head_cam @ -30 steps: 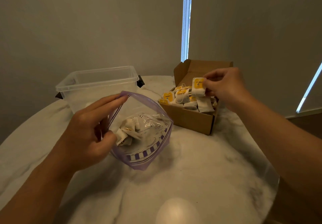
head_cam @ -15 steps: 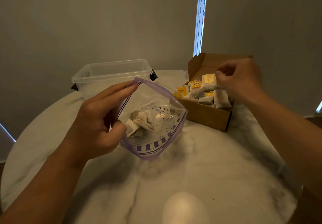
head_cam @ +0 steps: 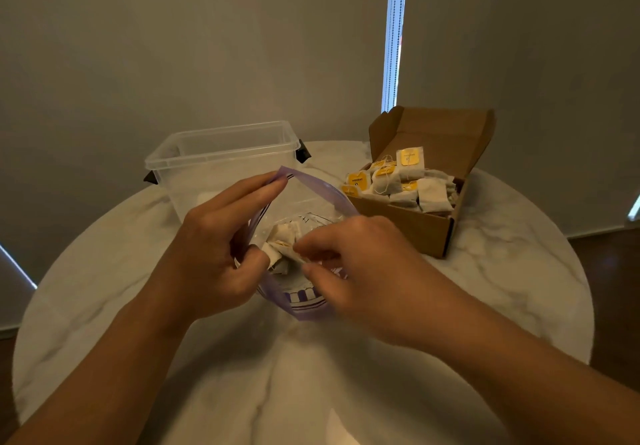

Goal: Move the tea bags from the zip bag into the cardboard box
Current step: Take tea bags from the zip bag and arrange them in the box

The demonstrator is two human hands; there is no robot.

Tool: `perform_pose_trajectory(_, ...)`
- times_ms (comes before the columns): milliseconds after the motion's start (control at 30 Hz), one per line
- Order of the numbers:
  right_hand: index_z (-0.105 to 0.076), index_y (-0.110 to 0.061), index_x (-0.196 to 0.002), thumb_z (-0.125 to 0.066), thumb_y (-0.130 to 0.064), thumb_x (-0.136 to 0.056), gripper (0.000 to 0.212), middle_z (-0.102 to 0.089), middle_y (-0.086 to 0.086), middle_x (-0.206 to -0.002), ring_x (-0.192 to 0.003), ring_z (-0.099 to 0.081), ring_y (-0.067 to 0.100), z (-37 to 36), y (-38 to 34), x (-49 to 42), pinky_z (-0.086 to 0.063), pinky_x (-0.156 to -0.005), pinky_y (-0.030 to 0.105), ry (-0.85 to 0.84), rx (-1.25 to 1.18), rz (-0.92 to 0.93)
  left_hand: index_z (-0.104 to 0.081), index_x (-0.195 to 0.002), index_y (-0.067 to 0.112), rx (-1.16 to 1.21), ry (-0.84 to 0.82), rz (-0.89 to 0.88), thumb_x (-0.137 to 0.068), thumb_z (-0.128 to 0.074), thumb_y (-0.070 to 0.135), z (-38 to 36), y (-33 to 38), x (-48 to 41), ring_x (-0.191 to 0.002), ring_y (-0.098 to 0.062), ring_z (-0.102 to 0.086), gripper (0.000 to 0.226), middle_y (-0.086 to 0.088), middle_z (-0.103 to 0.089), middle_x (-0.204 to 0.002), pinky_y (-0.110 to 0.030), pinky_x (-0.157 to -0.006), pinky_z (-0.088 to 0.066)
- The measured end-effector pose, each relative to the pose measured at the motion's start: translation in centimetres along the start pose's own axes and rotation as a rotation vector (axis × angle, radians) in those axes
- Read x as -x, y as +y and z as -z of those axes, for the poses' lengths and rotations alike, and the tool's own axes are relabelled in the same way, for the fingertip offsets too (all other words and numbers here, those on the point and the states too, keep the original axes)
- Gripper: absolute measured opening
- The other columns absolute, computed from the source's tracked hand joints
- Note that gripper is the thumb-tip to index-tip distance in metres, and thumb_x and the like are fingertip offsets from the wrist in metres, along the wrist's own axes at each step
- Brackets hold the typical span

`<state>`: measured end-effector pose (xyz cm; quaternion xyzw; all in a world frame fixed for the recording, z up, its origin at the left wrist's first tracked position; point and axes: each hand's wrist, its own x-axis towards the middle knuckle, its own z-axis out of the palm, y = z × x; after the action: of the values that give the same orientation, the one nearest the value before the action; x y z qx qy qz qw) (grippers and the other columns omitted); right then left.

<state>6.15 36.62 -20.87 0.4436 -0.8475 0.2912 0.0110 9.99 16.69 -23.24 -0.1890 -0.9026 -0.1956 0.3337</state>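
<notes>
A clear zip bag [head_cam: 313,199] with a purple rim stands open in the middle of the table. My left hand [head_cam: 211,250] pinches its near-left rim and holds the mouth open. A few white tea bags [head_cam: 282,237] lie inside. My right hand [head_cam: 349,264] reaches into the mouth, its fingertips curled around a tea bag there. To the back right sits the open cardboard box [head_cam: 415,226], its lid raised, packed with several white tea bags [head_cam: 401,181] bearing yellow tags.
A clear plastic tub [head_cam: 221,154] with black side clips stands at the back left, just behind the zip bag. The round white marble table [head_cam: 502,271] ends close beyond the box on the right. Grey blinds hang behind.
My right hand left a tea bag standing in the box and came back left and down into the zip bag. My left hand has kept its hold on the rim.
</notes>
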Motion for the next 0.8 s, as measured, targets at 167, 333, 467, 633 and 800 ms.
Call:
perform_pose_trajectory(167, -0.055, -0.017, -0.128, -0.064, -0.016, -0.091, 0.037, -0.059, 0.000, -0.099, -0.083, -0.054, 0.015, -1.2, 0.0, -3.9, -0.043, -0.058, 0.020, -0.178, 0.225, -0.112, -0.052, -0.142, 0.009, 0.016, 0.007, 0.003, -0.074, -0.047, 0.019, 0.0, -0.1, 0.1, -0.047, -0.015, -0.046, 0.068, 0.005, -0.051, -0.146, -0.010, -0.053, -0.038)
perform_pose_trajectory(333, -0.056, -0.015, -0.128, -0.064, -0.008, -0.088, 0.042, -0.062, 0.003, -0.104, -0.091, -0.059, 0.018, -2.0, 0.5, -5.3, -0.054, -0.079, 0.029, -0.262, 0.226, -0.181, -0.051, -0.143, 0.011, 0.014, -0.001, 0.021, -0.075, -0.048, 0.019, 0.0, -0.1, 0.2, -0.049, -0.015, -0.047, 0.068, 0.006, -0.050, -0.147, -0.009, -0.053, -0.038)
perform_pose_trajectory(467, -0.060, -0.018, -0.127, -0.064, -0.005, -0.088, 0.042, -0.065, 0.004, -0.115, -0.103, -0.061, 0.019, -2.4, 1.0, -5.3, -0.055, -0.090, 0.034, -0.232, 0.114, -0.221, -0.051, -0.142, 0.013, 0.002, -0.011, 0.021, -0.075, -0.053, 0.013, -0.2, 0.0, 0.1, -0.048, -0.017, -0.047, 0.067, 0.004, -0.051, -0.146, -0.008, -0.052, -0.038)
perform_pose_trajectory(633, -0.059, -0.010, -0.120, -0.069, -0.011, -0.086, 0.035, -0.062, 0.007, -0.106, -0.087, -0.058, 0.020, -3.3, 1.1, -7.0, -0.052, -0.075, 0.030, -0.219, 0.202, -0.259, -0.050, -0.143, 0.015, 0.002, -0.008, 0.013, -0.076, -0.052, 0.012, -0.3, 0.0, 0.1, -0.047, -0.019, -0.047, 0.068, 0.008, -0.049, -0.147, -0.011, -0.052, -0.040)
perform_pose_trajectory(800, -0.048, -0.020, -0.097, -0.065, -0.028, -0.089, 0.020, -0.043, 0.000, -0.077, -0.077, -0.049, 0.021, -4.7, 1.2, -8.4, -0.039, -0.067, 0.031, -0.144, 0.214, -0.224, -0.053, -0.142, 0.013, 0.003, 0.011, 0.020, -0.070, -0.055, 0.002, -0.4, -0.1, 0.0, -0.048, -0.016, -0.046, 0.073, 0.008, -0.050, -0.147, -0.011, -0.054, -0.039)
